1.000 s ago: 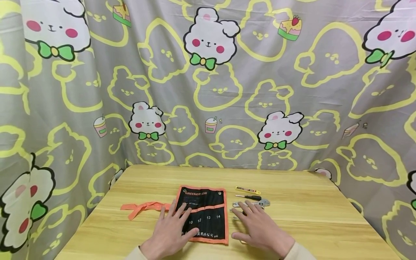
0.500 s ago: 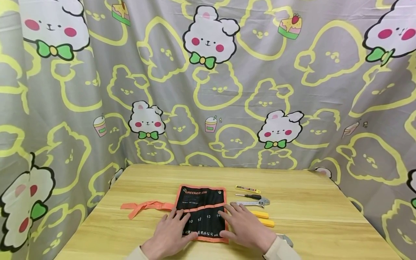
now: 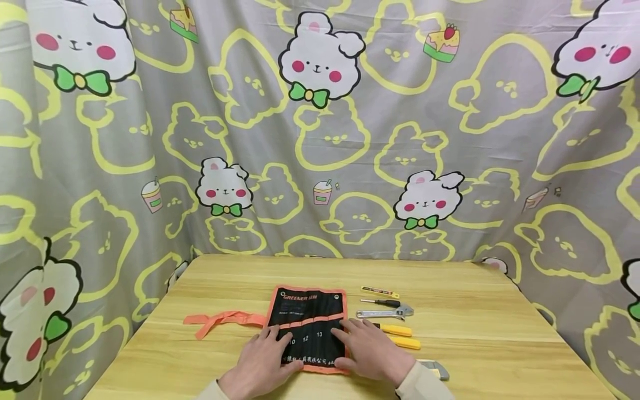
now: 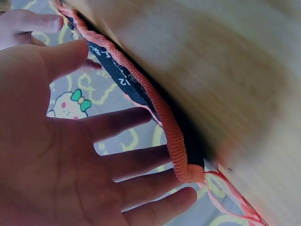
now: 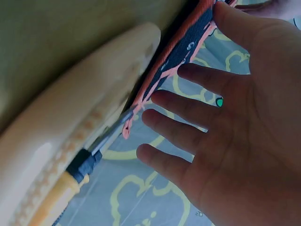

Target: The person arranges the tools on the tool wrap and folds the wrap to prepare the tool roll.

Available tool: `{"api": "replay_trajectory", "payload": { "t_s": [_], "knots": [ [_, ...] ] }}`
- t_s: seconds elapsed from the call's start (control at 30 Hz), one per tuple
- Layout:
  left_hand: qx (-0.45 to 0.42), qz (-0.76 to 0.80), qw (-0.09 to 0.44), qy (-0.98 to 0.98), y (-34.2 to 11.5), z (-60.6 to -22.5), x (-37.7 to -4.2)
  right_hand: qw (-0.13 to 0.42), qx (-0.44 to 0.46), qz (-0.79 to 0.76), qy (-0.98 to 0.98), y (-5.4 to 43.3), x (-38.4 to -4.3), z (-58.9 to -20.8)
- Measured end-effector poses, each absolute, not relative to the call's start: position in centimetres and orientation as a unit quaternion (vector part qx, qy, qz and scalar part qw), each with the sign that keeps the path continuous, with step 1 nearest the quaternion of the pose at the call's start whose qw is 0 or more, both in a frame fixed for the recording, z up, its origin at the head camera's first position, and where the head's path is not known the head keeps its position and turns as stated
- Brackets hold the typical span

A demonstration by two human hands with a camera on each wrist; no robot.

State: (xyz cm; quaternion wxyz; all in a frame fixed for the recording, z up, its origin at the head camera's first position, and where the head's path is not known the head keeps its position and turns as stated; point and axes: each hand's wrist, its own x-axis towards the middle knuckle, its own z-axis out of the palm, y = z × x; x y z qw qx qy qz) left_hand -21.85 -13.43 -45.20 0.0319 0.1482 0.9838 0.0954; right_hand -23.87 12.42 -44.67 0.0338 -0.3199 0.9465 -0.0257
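A black tool pouch (image 3: 312, 306) with orange edging and printed numbers lies flat on the table. My left hand (image 3: 261, 360), fingers spread and fairly straight, rests at its lower left edge. On the opposite side my right hand (image 3: 374, 351) has its fingertips at the lower right edge, fingers also extended. In the left wrist view the left hand's fingers (image 4: 127, 125) reach the pouch's orange border (image 4: 162, 101). The right wrist view shows straight right-hand fingers (image 5: 193, 106) beside the pouch (image 5: 186, 49). Neither hand grips anything.
An orange tie strap (image 3: 227, 318) extends left from the pouch. To the right lie a yellow-labelled case (image 3: 380, 291), a black-handled screwdriver (image 3: 385, 303), an adjustable wrench (image 3: 382, 314), two yellow-handled tools (image 3: 402, 341) and a utility knife (image 3: 437, 368). A patterned curtain (image 3: 350, 139) surrounds the wooden table (image 3: 500, 328).
My right hand has moved left, from over the tools to the pouch's right edge, uncovering the wrench, yellow handles and utility knife. The left hand has shifted slightly down the pouch's left side.
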Motion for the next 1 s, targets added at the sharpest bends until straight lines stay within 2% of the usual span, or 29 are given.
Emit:
{"api": "replay_trajectory", "payload": {
  "t_s": [1.0],
  "knots": [
    [0.13, 0.13, 0.077, 0.98, -15.0, -44.9, -22.8, 0.066, -0.309, -0.02, 0.949, 10.4, -23.3, -44.8]
  ]
}}
